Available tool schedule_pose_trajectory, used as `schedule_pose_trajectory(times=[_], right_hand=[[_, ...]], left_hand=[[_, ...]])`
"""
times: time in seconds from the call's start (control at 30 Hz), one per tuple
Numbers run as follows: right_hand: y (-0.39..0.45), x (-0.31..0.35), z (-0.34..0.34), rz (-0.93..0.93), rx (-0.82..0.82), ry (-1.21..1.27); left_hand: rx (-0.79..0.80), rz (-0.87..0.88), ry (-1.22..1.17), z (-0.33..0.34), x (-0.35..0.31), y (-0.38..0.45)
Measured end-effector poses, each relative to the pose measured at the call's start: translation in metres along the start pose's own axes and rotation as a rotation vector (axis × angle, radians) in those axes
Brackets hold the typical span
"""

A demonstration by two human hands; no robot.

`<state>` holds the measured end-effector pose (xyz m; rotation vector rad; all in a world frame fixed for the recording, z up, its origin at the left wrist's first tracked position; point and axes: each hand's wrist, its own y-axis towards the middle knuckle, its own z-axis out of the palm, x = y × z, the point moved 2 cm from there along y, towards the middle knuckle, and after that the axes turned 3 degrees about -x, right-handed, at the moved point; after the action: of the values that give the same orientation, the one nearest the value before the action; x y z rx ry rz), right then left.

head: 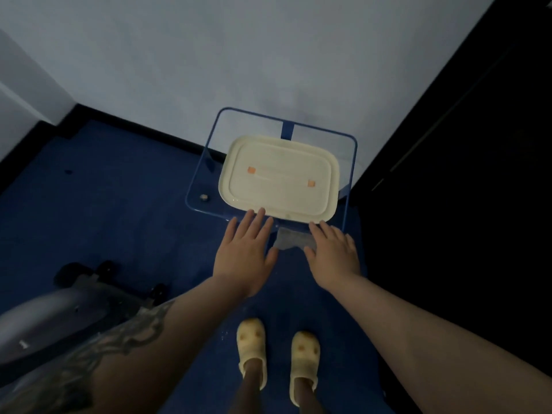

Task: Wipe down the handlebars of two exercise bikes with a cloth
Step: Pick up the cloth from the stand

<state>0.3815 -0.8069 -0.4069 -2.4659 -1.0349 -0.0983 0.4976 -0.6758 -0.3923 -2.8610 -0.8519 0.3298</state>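
One pale cloth (294, 239) lies half hidden between the left hand (244, 253) and right hand (334, 253), both with fingers straight. One exercise bike (50, 318) is cut off at the left edge, blurred.

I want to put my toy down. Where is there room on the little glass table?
The glass table is bare left of the cream lid, apart from a small knob. The front edge is crowded: left hand, cloth, right hand.

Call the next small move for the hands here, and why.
Probably the right hand should curl its fingers onto the cloth and lift it. Both hands are open, the cloth lies between them at the glass table's front edge, and nothing is held yet.
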Motion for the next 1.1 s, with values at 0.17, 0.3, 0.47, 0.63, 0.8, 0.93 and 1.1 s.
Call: schedule_pose_trajectory(times=[0.17,0.3,0.47,0.63,0.8,0.93,1.1], right_hand=[[0.024,0.000,0.029,0.030,0.046,0.045],[0.036,-0.003,0.044,0.038,0.006,0.069],[0.044,-0.007,0.046,0.089,-0.196,0.140],[0.045,-0.007,0.044,0.111,-0.114,0.103],[0.035,0.000,0.036,0.079,-0.061,0.010],[0.023,0.008,0.023,0.048,-0.102,-0.014],[-0.002,0.033,-0.014,-0.082,-0.215,0.027]], left_hand=[[0.023,-0.024,-0.035,0.031,0.009,0.015],[0.029,-0.056,-0.093,0.050,0.011,0.016],[0.037,-0.074,-0.155,0.060,0.011,0.017],[0.049,-0.064,-0.191,0.059,0.007,0.016],[0.022,-0.094,-0.225,0.044,0.008,0.013],[0.012,-0.117,-0.201,0.025,0.013,0.005],[-0.002,-0.188,-0.205,-0.013,0.017,-0.014]])
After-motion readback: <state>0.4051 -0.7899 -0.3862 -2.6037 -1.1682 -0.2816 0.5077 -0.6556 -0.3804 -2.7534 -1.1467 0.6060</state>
